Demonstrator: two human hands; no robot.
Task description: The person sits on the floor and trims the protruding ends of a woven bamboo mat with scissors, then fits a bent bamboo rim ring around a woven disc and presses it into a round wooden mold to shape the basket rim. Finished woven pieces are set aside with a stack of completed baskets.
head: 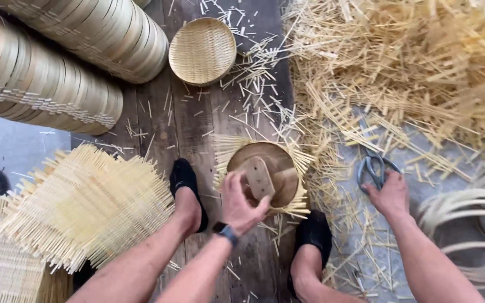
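Dark wooden floorboards [197,123] under us, littered w/ bamboo offcuts [411,67]; no packages, labels or signs in view. Our left hand [241,205]: fingers curled tight around a flat wooden block [259,178], pressing it into a round wooden mould [276,171] that sits on a woven bamboo mat, strip ends [228,147] fanning out round its rim; prob. held so to force the weave into a bowl shape. Our right hand [389,196]: fingers closing on the handles of grey scissors [374,168] lying on the grey floor among offcuts; can't tell if the grip is full yet. Feet in black slippers [185,182] either side of the mould, likely to steady it. Outward: flat woven mats [85,205] at left, one finished round basket [202,51] ahead, long stacks of nested baskets [46,84] top left, coiled bamboo hoops [467,224] at right.
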